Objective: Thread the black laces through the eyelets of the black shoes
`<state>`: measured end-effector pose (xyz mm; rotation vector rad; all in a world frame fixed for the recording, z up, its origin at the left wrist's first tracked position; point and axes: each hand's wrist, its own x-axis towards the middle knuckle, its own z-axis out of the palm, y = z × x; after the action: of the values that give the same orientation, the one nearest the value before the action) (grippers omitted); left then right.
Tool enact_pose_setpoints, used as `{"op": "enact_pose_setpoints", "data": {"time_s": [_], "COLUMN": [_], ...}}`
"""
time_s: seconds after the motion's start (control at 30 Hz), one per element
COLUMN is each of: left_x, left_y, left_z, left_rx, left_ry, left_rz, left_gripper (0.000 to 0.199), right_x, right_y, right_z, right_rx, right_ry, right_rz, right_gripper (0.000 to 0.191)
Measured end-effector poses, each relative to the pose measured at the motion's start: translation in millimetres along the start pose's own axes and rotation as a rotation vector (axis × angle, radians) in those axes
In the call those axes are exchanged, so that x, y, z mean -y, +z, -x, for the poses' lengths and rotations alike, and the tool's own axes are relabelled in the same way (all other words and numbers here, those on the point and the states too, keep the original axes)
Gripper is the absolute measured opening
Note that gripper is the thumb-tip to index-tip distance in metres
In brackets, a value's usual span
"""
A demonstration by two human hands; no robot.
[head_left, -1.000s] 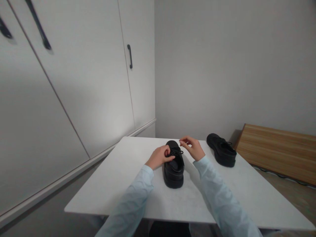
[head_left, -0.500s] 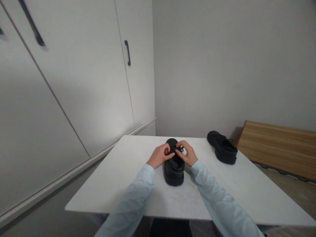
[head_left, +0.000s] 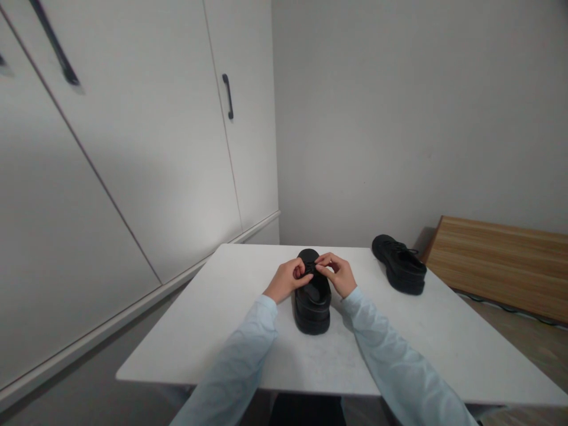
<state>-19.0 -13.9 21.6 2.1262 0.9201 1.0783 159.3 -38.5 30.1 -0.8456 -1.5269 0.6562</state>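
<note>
A black shoe (head_left: pixel 312 318) stands on the white table in front of me, toe pointing away and heel toward me. My left hand (head_left: pixel 287 280) is at the left of its opening, thumb and fingers closed in a pinch on the black shoelace (head_left: pixel 310 268). From the right, my right hand (head_left: pixel 339 276) pinches at the lace too, thumb and forefinger over the shoe's tongue. The lace is dark against the dark shoe, and the fingers hide part of it.
A second black shoe (head_left: pixel 402 266), laced, sits at the right back of the white table (head_left: pixel 213 331). Beyond the right edge is a wood-grain panel (head_left: pixel 501 260). White cabinet doors (head_left: pixel 146 142) rise at the left, a grey wall (head_left: pixel 399 118) behind.
My right hand's fingers have shifted slightly, and the lace loop that showed beside them is no longer visible. My left hand stays nearly in place.
</note>
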Motion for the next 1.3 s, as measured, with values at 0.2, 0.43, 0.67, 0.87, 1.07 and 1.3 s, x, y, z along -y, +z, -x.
{"op": "enact_pose_setpoints", "data": {"time_s": [0.2, 0.43, 0.67, 0.87, 1.07, 1.3], "left_x": [2, 4, 1, -1, -1, 0], "left_y": [0.5, 1.5, 0.2, 0.1, -0.4, -1.1], "left_z": [1, 1, 1, 1, 2, 2], "left_rx": [0.004, -0.007, -0.010, 0.004, -0.003, 0.000], "left_ry": [-0.004, -0.018, -0.010, -0.030, -0.013, -0.009], "left_rz": [-0.003, 0.015, 0.023, 0.017, 0.016, 0.015], "left_gripper": [0.024, 0.024, 0.023, 0.024, 0.025, 0.027], "right_x": [-3, 2, -1, -2, -5, -12], "right_y": [-10, -19, -20, -20, -36, -41], "right_z": [-6, -10, -9, -9, -13, -14], "right_rx": [-0.202, -0.295, -0.291, -0.301, -0.444, -0.581], "right_ry": [0.079, 0.174, 0.218, 0.211, 0.216, 0.303], "right_rz": [-0.293, -0.575, -0.590, -0.558, -0.493, -0.391], "right_gripper": [0.017, 0.026, 0.027, 0.029, 0.035, 0.033]}}
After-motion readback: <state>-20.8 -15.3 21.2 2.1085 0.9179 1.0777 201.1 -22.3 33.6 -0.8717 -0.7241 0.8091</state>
